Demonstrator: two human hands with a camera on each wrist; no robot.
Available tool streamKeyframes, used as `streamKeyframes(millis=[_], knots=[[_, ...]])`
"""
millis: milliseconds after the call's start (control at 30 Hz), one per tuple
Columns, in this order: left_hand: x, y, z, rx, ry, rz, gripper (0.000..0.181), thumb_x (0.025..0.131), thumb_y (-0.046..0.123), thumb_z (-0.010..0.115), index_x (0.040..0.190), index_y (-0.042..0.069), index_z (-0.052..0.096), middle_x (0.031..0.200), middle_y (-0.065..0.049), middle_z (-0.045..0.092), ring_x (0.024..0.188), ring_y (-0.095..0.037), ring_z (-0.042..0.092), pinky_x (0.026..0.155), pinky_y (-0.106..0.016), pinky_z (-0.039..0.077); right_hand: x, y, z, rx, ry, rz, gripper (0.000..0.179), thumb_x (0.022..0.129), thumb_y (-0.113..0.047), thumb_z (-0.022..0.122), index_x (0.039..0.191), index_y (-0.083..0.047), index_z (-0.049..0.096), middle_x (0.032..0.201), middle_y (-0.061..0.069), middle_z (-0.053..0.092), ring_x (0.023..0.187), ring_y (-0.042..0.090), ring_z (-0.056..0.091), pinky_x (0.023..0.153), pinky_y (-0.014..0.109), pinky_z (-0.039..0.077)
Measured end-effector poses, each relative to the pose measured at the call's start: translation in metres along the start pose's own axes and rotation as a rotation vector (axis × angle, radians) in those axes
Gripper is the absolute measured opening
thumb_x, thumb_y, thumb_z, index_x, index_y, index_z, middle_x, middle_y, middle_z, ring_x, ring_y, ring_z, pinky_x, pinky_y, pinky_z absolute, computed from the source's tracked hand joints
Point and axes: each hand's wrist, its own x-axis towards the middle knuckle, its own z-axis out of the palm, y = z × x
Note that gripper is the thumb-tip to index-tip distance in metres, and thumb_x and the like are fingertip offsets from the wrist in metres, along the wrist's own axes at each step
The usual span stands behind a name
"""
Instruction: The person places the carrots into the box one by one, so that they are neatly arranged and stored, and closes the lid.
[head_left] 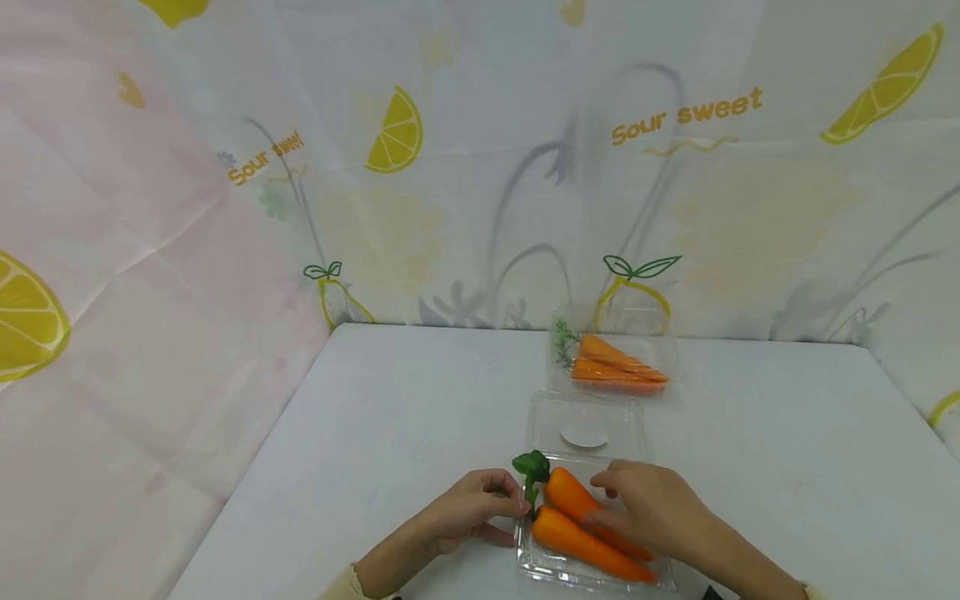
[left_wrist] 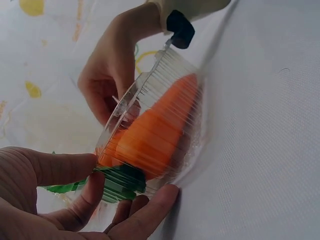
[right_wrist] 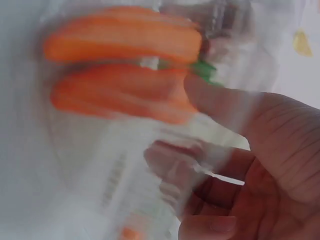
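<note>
An opened clear plastic box (head_left: pixel 528 560) with a hinged lid (head_left: pixel 551 417) lies near the front of the table. Two orange carrots, an upper one (head_left: pixel 572 493) and a lower one (head_left: pixel 581 542), lie slanted side by side in it, green leaves (head_left: pixel 531 465) over its left rim. At the box's left wall, my left hand (head_left: pixel 476 510) pinches the rim between thumb and finger, other fingertips low against the side. My right hand (head_left: pixel 652 510) hovers over the carrots' right part, fingers loosely bent, thumb (right_wrist: pixel 215 100) by one carrot; whether it touches is blurred.
Behind the lid stands a second clear plastic box (head_left: pixel 667 350) with several orange carrots (head_left: pixel 611 362) and feathery green tops (head_left: pixel 564 340). The white table (head_left: pixel 405 417) ends at a lemon-print cloth (head_left: pixel 465 208) at the back and left.
</note>
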Motion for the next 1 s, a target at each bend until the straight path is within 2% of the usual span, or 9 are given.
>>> streamKeyframes(millis=[200,367,500,733,1000], knots=[[0.000,-0.001,0.000,0.004,0.009,0.009,0.009,0.089,0.006,0.066,0.094,0.005,0.058,0.092,-0.006,0.061,0.088,-0.018,0.062,0.073,-0.042,0.059,-0.004,0.005,-0.019,0.031,0.076,0.050,0.031,0.081,-0.042,0.080,0.098,-0.016,0.075,0.076,-0.017,0.055,0.060,0.001,0.043,0.051,0.020,0.041],[-0.001,-0.001,0.000,0.022,0.013,0.007,0.010,0.089,0.007,0.066,0.095,0.004,0.058,0.093,-0.007,0.060,0.088,-0.018,0.062,0.073,-0.041,0.059,-0.007,0.010,-0.028,0.040,0.098,0.080,0.029,0.083,-0.041,0.078,0.100,-0.017,0.075,0.077,-0.017,0.055,0.061,0.001,0.044,0.051,0.020,0.041],[-0.001,-0.001,0.000,0.039,0.019,0.003,0.011,0.090,0.007,0.066,0.096,0.003,0.058,0.093,-0.008,0.060,0.087,-0.018,0.062,0.073,-0.041,0.059,-0.009,0.017,-0.031,0.048,0.128,0.104,0.026,0.083,-0.038,0.078,0.100,-0.018,0.075,0.077,-0.017,0.056,0.063,0.002,0.045,0.051,0.021,0.042],[-0.001,-0.001,0.000,0.044,0.012,0.004,0.011,0.090,0.008,0.065,0.097,0.003,0.058,0.094,-0.008,0.061,0.087,-0.018,0.063,0.074,-0.042,0.059,-0.010,0.036,-0.035,0.036,0.229,0.159,0.024,0.084,-0.034,0.078,0.100,-0.016,0.076,0.076,-0.014,0.058,0.066,0.005,0.049,0.053,0.023,0.041],[-0.001,0.001,0.000,0.038,-0.003,0.007,0.011,0.090,0.009,0.066,0.095,0.005,0.058,0.093,-0.007,0.060,0.087,-0.018,0.062,0.074,-0.041,0.059,-0.006,0.055,-0.037,0.075,0.262,0.224,0.028,0.086,-0.030,0.077,0.105,-0.008,0.074,0.081,-0.007,0.063,0.069,0.010,0.053,0.053,0.026,0.043]])
